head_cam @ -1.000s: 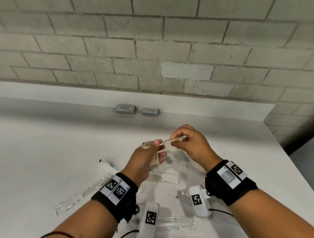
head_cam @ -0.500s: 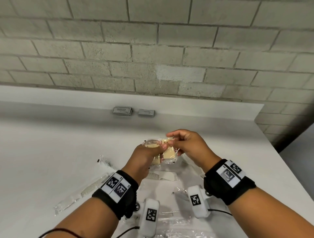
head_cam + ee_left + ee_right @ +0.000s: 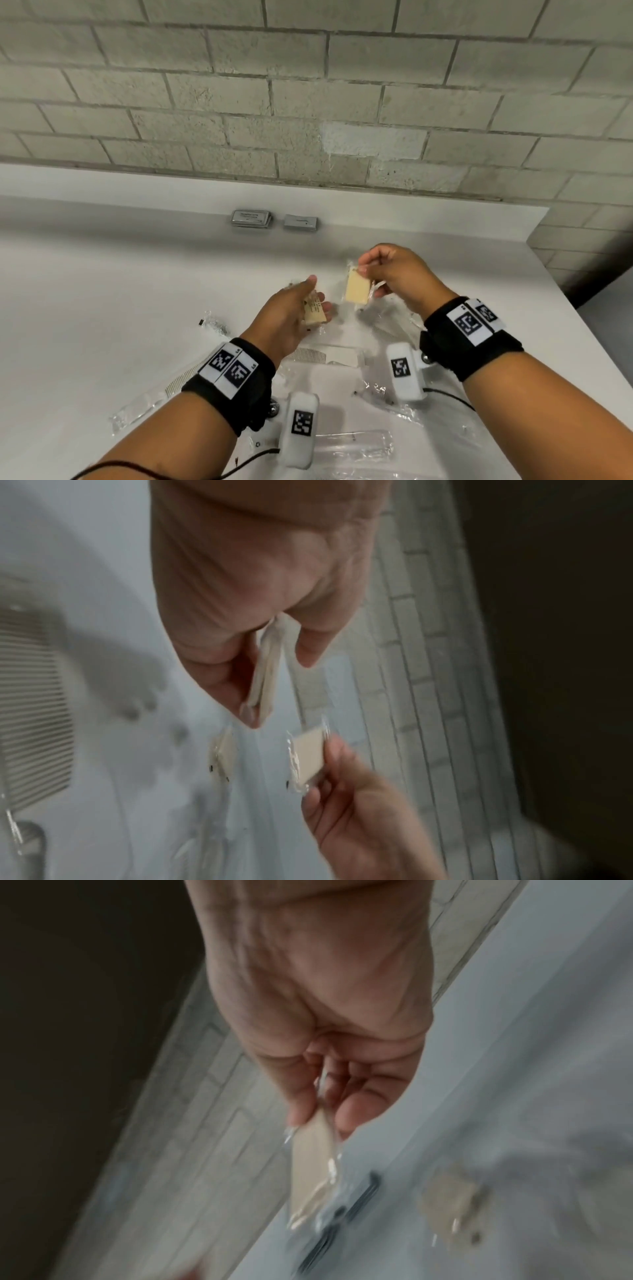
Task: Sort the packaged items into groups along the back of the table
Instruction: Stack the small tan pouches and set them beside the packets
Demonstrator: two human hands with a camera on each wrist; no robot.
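- Cream-coloured, flat and rectangular, a wrapped soap bar (image 3: 357,290) hangs from the right hand (image 3: 397,274), pinched at its upper edge between thumb and fingertips (image 3: 363,270); crinkled clear film stands out around it.
- From the right wrist view that bar (image 3: 313,1167) is blurred, though the thumb and fingers plainly close on its top end.
- At about nine o'clock from it, apart and not touching, the left hand (image 3: 291,318) grips a second wrapped soap bar (image 3: 314,311), thumb on top and fingers curled beneath; small dark print shows on its face.
- Seen edge-on from the left wrist view, this second bar (image 3: 268,666) is thin and pale, clamped between thumb and fingers (image 3: 240,691).
- Both forearms reach forward from six o'clock, held above the white table (image 3: 102,308), each wrist wearing a black band with square black-and-white markers.
- Toward twelve o'clock, against the back ledge, a stack of grey foil sachets (image 3: 250,218) with printed labels lies just beside a plain grey sachet (image 3: 300,222); the two are close, and contact cannot be judged.
- Nearer six o'clock, glossy clear sleeves lie scattered: a packaged comb (image 3: 325,354) with fine white teeth sits between the wrists, and another long sleeve (image 3: 154,397) lies at about eight o'clock.
- Behind the table rises a wall of rough grey blocks (image 3: 308,102).
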